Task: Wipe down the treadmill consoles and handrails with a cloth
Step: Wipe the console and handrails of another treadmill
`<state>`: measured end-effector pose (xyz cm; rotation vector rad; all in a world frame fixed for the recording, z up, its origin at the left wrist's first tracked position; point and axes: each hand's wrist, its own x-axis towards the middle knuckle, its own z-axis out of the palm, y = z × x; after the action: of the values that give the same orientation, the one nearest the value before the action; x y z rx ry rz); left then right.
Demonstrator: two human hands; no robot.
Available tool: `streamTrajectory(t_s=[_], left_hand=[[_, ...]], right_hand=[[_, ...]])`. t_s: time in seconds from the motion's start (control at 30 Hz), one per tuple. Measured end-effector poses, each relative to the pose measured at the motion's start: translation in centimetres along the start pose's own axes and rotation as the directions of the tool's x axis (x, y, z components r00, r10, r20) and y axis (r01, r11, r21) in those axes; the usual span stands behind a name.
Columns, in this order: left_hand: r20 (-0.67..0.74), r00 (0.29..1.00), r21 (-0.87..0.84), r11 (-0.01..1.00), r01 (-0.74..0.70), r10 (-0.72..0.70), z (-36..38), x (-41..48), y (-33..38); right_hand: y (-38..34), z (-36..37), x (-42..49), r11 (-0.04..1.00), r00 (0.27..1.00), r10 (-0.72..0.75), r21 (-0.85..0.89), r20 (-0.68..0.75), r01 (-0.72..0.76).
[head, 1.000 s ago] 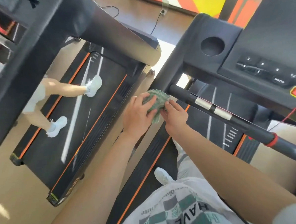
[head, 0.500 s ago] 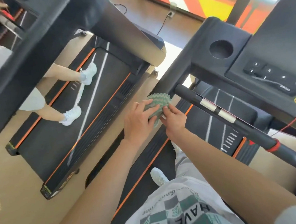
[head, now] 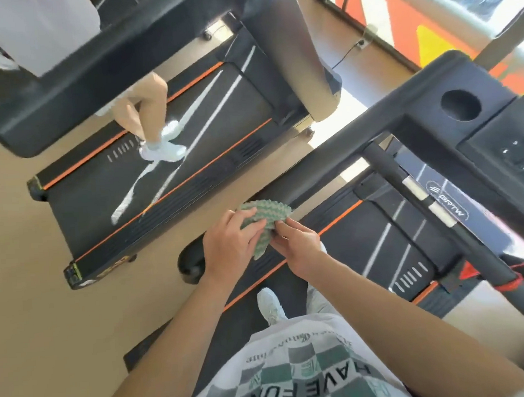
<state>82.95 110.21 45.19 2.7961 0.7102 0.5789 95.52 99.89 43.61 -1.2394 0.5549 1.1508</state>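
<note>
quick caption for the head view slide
Left hand and right hand hold a green cloth near a black treadmill handrail.

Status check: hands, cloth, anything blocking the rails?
Left hand and right hand both pinch the green cloth. Cloth bunched over the side rail, contact unclear. Nothing lies on the crossbar or the console.

Bare floor (head: 32, 319) lies open to our left — the side arm (head: 343, 150) ahead and handrail (head: 472, 240) rightward block us.
</note>
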Motion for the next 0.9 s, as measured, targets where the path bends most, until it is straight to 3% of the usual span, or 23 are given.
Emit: streamTrajectory(t_s=[0.13, 0.2, 0.3, 0.4, 0.5, 0.57, 0.63, 0.7, 0.77, 0.83, 0.9], left_hand=[[-0.137, 0.989, 0.017, 0.998, 0.058, -0.055, -1.1, -4.0, -1.7], [-0.175, 0.98, 0.028, 0.995, 0.1, -0.093, -1.8, -6.0, -2.2], [-0.219, 0.955, -0.004, 0.979, 0.202, -0.198, -2.7, -8.5, -2.7], [-0.254, 0.914, -0.058, 0.948, 0.312, -0.317, -3.4, -10.9, -2.9], [-0.168, 0.819, -0.155, 0.835, 0.528, -0.549, -3.7, -13.2, -3.1], [-0.029, 0.658, -0.264, 0.641, 0.721, -0.752, -3.7, -14.6, -3.1], [0.081, 0.471, -0.433, 0.394, 0.811, -0.879, -3.6, -15.5, -3.2], [0.219, 0.289, -0.592, 0.108, 0.799, -0.932, -3.5, -15.7, -3.3], [0.425, 0.108, -0.684, -0.241, 0.688, -0.899, -2.7, -15.6, -3.8], [0.621, 0.047, -0.701, -0.528, 0.479, -0.782, -2.1, -15.3, -3.9], [0.708, 0.059, -0.679, -0.655, 0.332, -0.704, -1.4, -14.7, -4.0]], right_hand=[[2.7, 1.2, -1.3, 0.992, 0.997, 0.079, -0.099, 0.019, -0.077], [3.6, 1.8, -2.3, 0.987, 0.992, 0.094, -0.14, 0.089, -0.081], [5.4, 3.1, -3.4, 0.971, 0.945, 0.231, -0.112, 0.232, -0.21], [8.3, 3.7, -2.7, 0.938, 0.962, 0.262, -0.255, 0.078, -0.234], [10.7, 4.4, -2.4, 0.897, 0.941, 0.332, -0.33, 0.064, -0.295], [11.5, 4.8, -2.6, 0.877, 0.94, 0.328, -0.399, 0.093, -0.267], [12.1, 5.1, -3.1, 0.876, 0.926, 0.35, -0.398, 0.143, -0.27], [12.4, 5.3, -3.4, 0.89, 0.906, 0.377, -0.345, 0.192, -0.297], [12.6, 5.3, -3.2, 0.893, 0.892, 0.385, -0.341, 0.236, -0.295], [12.8, 5.2, -2.5, 0.878, 0.888, 0.395, -0.383, 0.236, -0.288], [12.7, 5.3, -2.5, 0.852, 0.9, 0.366, -0.475, 0.236, -0.221]])
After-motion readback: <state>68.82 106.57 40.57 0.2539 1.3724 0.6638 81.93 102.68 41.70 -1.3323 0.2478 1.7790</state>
